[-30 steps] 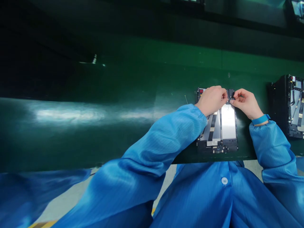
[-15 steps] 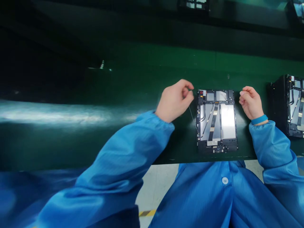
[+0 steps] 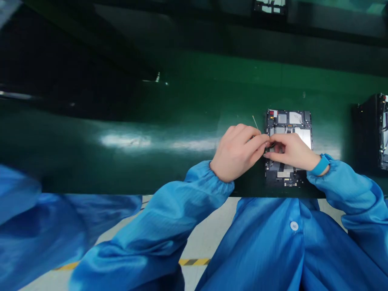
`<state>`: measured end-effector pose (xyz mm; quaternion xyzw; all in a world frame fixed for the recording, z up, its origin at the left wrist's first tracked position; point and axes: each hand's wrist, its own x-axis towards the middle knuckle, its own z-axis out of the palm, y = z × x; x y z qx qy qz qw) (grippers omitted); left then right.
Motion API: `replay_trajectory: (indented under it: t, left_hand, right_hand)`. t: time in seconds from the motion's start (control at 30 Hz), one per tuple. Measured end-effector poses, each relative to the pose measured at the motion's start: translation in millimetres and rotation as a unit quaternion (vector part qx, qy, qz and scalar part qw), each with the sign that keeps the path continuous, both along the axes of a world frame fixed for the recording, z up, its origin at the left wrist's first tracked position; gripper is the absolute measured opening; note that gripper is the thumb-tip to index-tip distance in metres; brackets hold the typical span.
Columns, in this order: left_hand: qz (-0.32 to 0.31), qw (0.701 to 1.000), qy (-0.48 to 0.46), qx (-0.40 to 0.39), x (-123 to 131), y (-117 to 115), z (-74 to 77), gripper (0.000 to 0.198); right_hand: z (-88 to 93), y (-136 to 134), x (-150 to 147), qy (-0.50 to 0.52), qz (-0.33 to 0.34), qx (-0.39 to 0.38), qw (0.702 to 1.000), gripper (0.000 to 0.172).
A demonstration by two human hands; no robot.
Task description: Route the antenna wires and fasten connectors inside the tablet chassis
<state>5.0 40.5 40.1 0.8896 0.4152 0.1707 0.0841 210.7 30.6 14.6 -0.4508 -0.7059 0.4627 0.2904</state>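
An opened tablet [image 3: 306, 115] lies flat in front of me, its black frame, silvery panels and ribbon cables showing. My left hand [image 3: 241, 149] is closed in a pinch at its left edge. A thin wire [image 3: 255, 122] sticks up from behind those fingers. Over the tablet's middle reaches my right hand [image 3: 289, 150], thumb and forefinger brought together against the left fingertips. What lies between the right fingertips is too small to make out. Both hands cover the tablet's left side and centre.
To the right stands a dark stack of similar opened tablets [image 3: 382, 133], cut off by the picture's edge. Another opened unit [image 3: 270, 7] sits at the far back. The green tabletop [image 3: 188, 101] stretches left. A person's blue garment [image 3: 60, 226] shows at lower left.
My hands were apart on either side of the tablet. The right has moved left over it, and the left has come lower, so their fingertips meet. The wire's free end now points up.
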Motion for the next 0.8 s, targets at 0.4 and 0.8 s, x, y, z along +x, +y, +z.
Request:
replay_trajectory:
  t: [0.4,0.8]
  left_hand:
    - [0.109,0.899,-0.273,-0.325,-1,-15,-37.0,0.067]
    - [0.165,0.771,-0.367,-0.494,15,-29,-54.3,0.065]
  right_hand:
    - [7.7,17,30,-0.174,0.127,0.010,0.976,0.013]
    - [-18.7,37,8,-0.136,0.143,0.136,0.971,0.010]
